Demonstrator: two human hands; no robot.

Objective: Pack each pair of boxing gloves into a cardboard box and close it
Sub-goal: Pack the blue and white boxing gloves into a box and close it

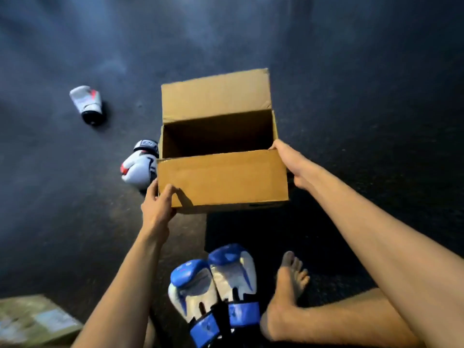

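An open, empty cardboard box point(222, 179) is held above the dark floor, its far flap standing up. My left hand point(158, 202) grips its near left bottom corner. My right hand point(288, 162) grips its right top edge. A pair of blue and white boxing gloves point(216, 285) lies side by side on the floor near me, below the box. One white glove with red marks point(139, 165) lies just left of the box. Another white glove point(88, 102) lies farther off to the left.
A closed cardboard box point(35, 320) sits at the bottom left corner. My bare foot point(286, 295) rests on the floor right of the blue gloves. Dark floor point(376, 96) spreads all around.
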